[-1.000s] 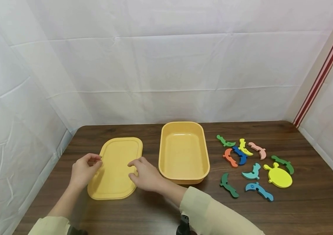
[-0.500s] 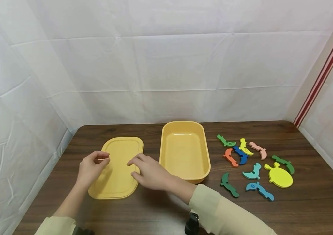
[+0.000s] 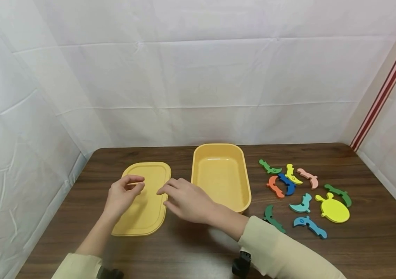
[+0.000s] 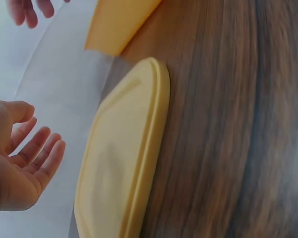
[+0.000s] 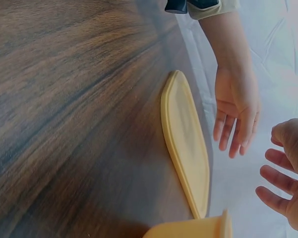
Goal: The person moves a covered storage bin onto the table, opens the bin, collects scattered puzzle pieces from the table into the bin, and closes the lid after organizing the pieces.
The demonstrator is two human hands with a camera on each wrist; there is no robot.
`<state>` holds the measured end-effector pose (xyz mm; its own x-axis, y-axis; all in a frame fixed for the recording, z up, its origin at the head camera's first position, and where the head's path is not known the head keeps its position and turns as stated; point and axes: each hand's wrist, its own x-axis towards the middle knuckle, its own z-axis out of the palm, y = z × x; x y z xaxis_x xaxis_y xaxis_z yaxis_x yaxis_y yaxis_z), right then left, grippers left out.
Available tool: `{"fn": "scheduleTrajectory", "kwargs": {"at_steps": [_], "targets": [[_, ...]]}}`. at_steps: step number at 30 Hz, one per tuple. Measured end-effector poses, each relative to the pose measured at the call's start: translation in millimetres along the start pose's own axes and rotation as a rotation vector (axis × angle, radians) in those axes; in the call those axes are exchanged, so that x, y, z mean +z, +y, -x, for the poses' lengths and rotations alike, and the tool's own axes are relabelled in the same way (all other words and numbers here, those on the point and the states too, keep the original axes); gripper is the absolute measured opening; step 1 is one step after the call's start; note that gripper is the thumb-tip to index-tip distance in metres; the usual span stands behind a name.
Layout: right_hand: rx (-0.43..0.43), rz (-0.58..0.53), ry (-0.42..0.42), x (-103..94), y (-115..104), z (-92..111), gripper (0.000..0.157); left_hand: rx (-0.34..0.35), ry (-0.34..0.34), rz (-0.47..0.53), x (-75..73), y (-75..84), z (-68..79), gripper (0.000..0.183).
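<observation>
A flat yellow lid (image 3: 145,217) with rounded corners lies on the table, left of a yellow rectangular box (image 3: 218,176) without a cover. My left hand (image 3: 122,195) hovers above the lid with its fingers loosely bent and nothing in them. Over the lid's right edge, close to the box, hangs my right hand (image 3: 187,201), also holding nothing. Both wrist views show a gap between the hands and the lid (image 4: 116,163). In the right wrist view the left hand (image 5: 236,106) has its fingers hanging relaxed.
Several flat animal-shaped pieces lie to the right of the box, among them a yellow turtle-like piece (image 3: 335,210), a blue piece (image 3: 310,226) and an orange piece (image 3: 275,187). The table (image 3: 170,259) is dark wood, with white sheets (image 3: 198,77) behind and at both sides.
My left hand has moved right across the lid, and my right hand has shifted slightly right toward the box. The lid, box and pieces stay in place on the table.
</observation>
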<state>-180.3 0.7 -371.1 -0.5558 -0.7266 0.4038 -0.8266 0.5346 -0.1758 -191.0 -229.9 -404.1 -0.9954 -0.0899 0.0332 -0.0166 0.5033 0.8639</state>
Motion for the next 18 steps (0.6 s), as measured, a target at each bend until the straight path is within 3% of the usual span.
{"fn": "scheduleTrajectory", "kwargs": {"at_steps": [9,18], "targets": [[-0.117,0.084,0.09,-8.9,8,13,0.025,0.03,-0.047,0.053,13.6,9.2,-2.9,0.032],[-0.107,0.094,0.049,-15.6,15,29,0.027,0.024,-0.115,0.06,26.6,17.7,-7.2,0.038]]}}
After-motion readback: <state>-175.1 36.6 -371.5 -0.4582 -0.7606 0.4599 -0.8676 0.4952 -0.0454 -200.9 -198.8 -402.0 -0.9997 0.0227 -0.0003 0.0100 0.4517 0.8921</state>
